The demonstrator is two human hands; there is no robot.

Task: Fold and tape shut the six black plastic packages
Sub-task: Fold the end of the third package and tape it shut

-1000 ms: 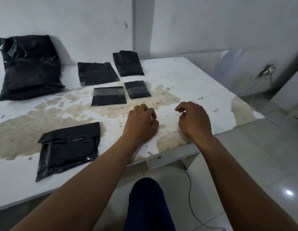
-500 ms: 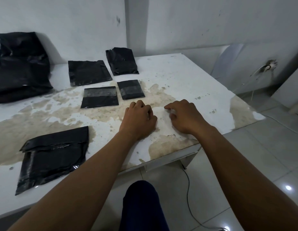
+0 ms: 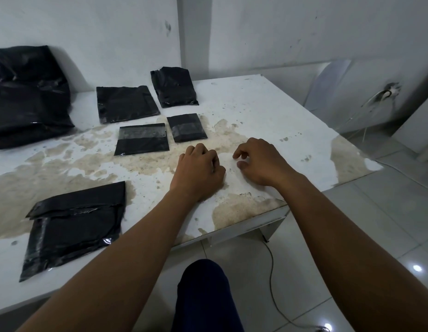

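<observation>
On a stained white tabletop, six black plastic packages lie spread out. Nearest the person, at the left, lies a large folded package. Farther back sit two small taped packages side by side, and behind them two medium packages. A big bulky package leans against the wall at the far left. Both hands rest near the front edge, apart from every package. Left hand is clenched, grasping nothing. Right hand has loosely curled fingers, also holding nothing.
</observation>
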